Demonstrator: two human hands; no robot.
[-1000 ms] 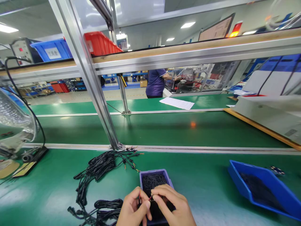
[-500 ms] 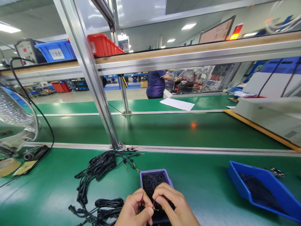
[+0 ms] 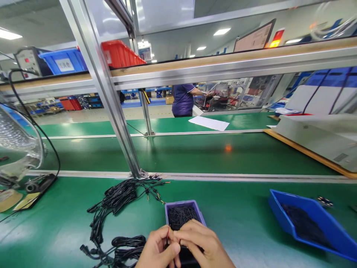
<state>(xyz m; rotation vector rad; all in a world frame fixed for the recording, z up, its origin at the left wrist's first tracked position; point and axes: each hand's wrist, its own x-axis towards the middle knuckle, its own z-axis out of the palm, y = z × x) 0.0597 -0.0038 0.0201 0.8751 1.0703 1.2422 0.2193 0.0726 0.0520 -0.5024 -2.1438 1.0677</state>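
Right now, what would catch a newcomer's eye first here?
Two hands meet at the bottom edge, the left hand and right hand pinching a thin red wire over a small purple tray of black pieces. Left of them, black cables sprawl across the green bench.

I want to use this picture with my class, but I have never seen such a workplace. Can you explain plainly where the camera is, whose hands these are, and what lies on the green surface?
The camera sits on a worker's head, looking down at a green workbench. The left hand and right hand meet over a small purple tray of short black pieces, pinching a thin red wire. Left of them lie black cable bundles; to the right stands a tilted blue bin. Behind the metal frame, another person works at a far station.
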